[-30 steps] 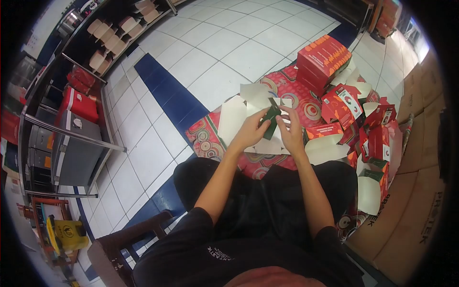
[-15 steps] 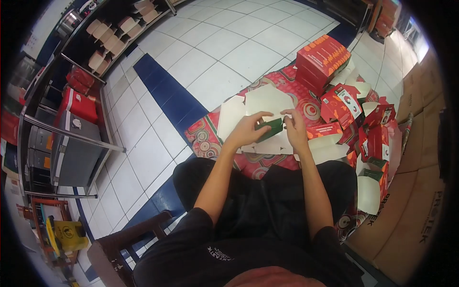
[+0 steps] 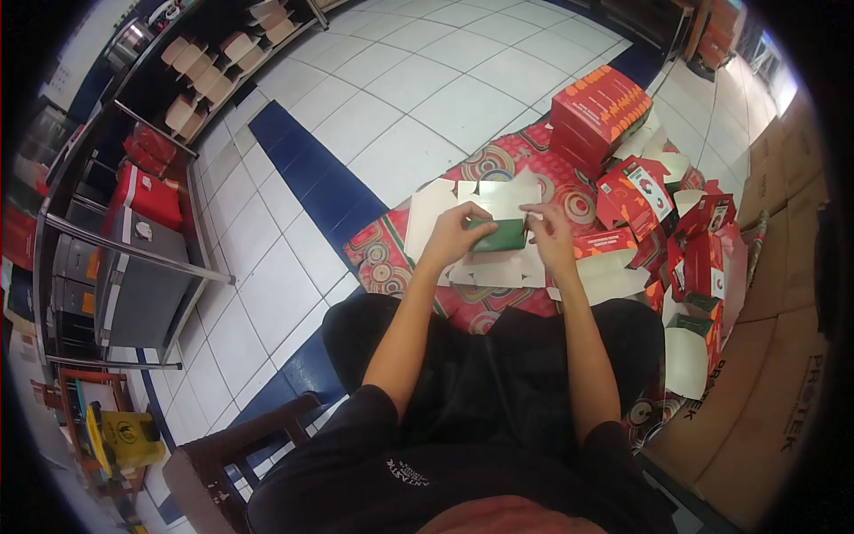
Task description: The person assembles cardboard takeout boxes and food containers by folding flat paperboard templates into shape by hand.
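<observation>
In front of my knees, both hands are on a partly folded carton with a green panel [image 3: 500, 236] facing up. Its white inner side [image 3: 503, 193] stretches out beyond the panel. My left hand [image 3: 461, 233] grips the left end, with the thumb over the green panel. Pinched at the right end are the fingers of my right hand [image 3: 550, 237]. Flat white card [image 3: 425, 214] lies beneath and to the left of the carton, on a red patterned cloth [image 3: 389, 249].
A stack of red boxes [image 3: 598, 120] stands beyond on the cloth. Loose red and white cartons [image 3: 636, 196] pile up to the right, beside large brown cardboard boxes [image 3: 765, 383]. A metal rack [image 3: 147, 245] is on the left, near a wooden chair [image 3: 222, 445].
The carton's far white part has folded or swung so that it appears narrower. The green panel has turned to lie level and shows more. Both hands stay at its ends.
</observation>
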`<state>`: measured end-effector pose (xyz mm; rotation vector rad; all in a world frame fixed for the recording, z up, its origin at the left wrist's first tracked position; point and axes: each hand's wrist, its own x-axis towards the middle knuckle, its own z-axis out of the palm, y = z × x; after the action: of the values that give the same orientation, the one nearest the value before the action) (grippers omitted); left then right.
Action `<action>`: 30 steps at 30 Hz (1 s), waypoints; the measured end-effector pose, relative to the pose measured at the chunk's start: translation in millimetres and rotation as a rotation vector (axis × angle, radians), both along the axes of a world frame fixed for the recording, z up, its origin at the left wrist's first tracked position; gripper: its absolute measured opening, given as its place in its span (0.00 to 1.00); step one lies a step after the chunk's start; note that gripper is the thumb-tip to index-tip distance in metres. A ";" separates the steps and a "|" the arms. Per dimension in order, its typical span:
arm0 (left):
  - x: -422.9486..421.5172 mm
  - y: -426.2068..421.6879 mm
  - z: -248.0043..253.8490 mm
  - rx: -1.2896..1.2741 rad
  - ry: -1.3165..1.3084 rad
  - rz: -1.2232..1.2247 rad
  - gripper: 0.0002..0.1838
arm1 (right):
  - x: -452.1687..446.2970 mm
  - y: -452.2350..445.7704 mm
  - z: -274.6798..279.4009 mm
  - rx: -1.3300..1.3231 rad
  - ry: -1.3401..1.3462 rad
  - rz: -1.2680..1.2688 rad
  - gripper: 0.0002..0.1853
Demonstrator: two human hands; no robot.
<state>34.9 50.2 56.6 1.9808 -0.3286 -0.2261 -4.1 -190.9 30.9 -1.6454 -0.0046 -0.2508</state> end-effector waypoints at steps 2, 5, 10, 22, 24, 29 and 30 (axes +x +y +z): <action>-2.4 -2.0 0.8 0.035 -0.018 -0.010 0.15 | -7.7 8.1 3.6 -0.281 -0.113 0.043 0.16; -4.2 -0.4 0.3 0.072 -0.035 -0.023 0.15 | -13.0 11.5 1.8 -0.432 -0.072 0.105 0.16; -2.2 1.9 -4.3 -0.024 -0.048 -0.043 0.15 | -13.6 11.3 3.8 -0.384 -0.043 0.088 0.14; -7.7 7.1 17.1 -0.011 -0.097 -0.053 0.14 | -5.6 12.8 -5.4 -0.340 -0.035 0.130 0.13; -8.4 7.5 20.2 -0.002 -0.103 -0.064 0.14 | -5.7 12.5 -7.3 -0.292 0.002 0.161 0.14; -8.0 11.4 20.4 -0.168 -0.014 -0.087 0.14 | -8.9 13.1 -1.9 -0.091 0.081 0.245 0.18; -8.7 12.8 22.5 -0.178 0.041 -0.094 0.14 | -8.7 13.0 0.4 -0.090 0.081 0.247 0.18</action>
<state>26.2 63.0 79.1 1.7849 -0.4016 -0.2872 -12.7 -177.9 31.2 -1.7248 -0.1584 0.0047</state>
